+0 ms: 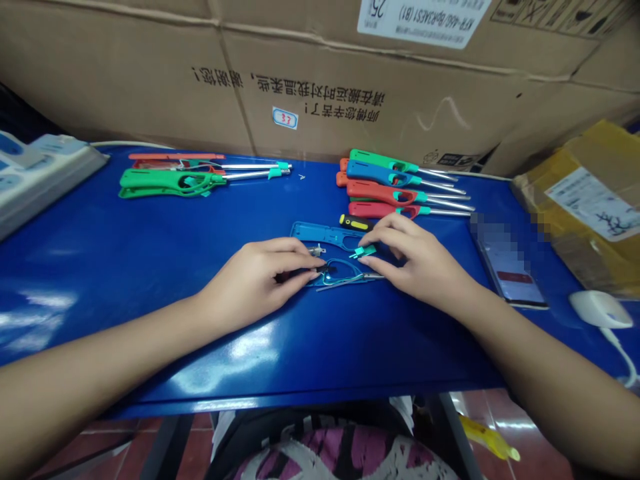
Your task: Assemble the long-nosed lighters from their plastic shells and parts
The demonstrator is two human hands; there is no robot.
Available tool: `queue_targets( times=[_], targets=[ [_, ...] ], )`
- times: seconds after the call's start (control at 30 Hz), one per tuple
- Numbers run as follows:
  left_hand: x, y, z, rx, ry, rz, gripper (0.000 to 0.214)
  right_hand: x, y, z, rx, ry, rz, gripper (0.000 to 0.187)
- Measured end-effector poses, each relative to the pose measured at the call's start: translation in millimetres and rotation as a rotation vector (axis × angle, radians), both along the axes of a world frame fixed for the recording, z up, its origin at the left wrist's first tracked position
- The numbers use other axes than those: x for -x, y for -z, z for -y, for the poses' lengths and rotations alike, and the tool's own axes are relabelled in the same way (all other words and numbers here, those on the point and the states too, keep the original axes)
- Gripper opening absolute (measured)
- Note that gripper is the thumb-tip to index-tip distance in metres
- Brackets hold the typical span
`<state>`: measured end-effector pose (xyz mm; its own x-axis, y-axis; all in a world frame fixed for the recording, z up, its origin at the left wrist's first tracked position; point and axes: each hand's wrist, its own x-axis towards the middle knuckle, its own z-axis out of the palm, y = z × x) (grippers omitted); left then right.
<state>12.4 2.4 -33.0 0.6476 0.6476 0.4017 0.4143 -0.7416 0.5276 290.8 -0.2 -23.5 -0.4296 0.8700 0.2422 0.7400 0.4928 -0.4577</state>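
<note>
A blue lighter shell half with thin wires and a metal tube lies on the table in front of me. My left hand bends over its handle end, thumb and index finger pinched on a small black part. A small metal fitting shows beside those fingers. My right hand hovers over the other end, a small green plastic piece at its fingertips. Behind both hands lies a second blue shell half. A yellow-and-black screwdriver handle rests near the right fingers.
Several long lighters lie at the back right, and opened green and orange ones at the back left. A power strip sits far left. To the right are a phone, a white device and a taped carton. A large cardboard box walls the back.
</note>
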Motion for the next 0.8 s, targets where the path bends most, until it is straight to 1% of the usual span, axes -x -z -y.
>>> queue_targets(
  times=[0.1,0.17,0.3,0.37,0.5,0.67,0.8],
  targets=[
    [0,0.7,1,-0.001,0.004,-0.043,0.026,2,2.0,-1,-0.045,-0.033,-0.085,0.008],
    [0,1.4,2,-0.001,0.004,-0.052,0.027,4,0.8,0,-0.027,-0.044,-0.163,0.006],
    [-1,2.0,3,-0.018,-0.012,-0.009,0.027,12,-2.4,5,0.174,0.001,-0.288,0.009],
    [-2,2.0,3,-0.026,-0.015,0.025,0.025,17,-2.3,7,0.24,0.003,-0.321,0.01],
    [-3,2.4,3,-0.026,-0.015,0.056,0.023,24,1.0,7,0.289,-0.012,-0.353,0.011],
    [-4,2.4,4,-0.026,-0.021,0.076,0.023,26,2.9,7,0.285,-0.054,-0.348,0.014],
    [-5,2.8,4,-0.029,-0.021,0.085,0.021,29,3.7,7,0.31,-0.02,-0.354,0.014]
  ],
)
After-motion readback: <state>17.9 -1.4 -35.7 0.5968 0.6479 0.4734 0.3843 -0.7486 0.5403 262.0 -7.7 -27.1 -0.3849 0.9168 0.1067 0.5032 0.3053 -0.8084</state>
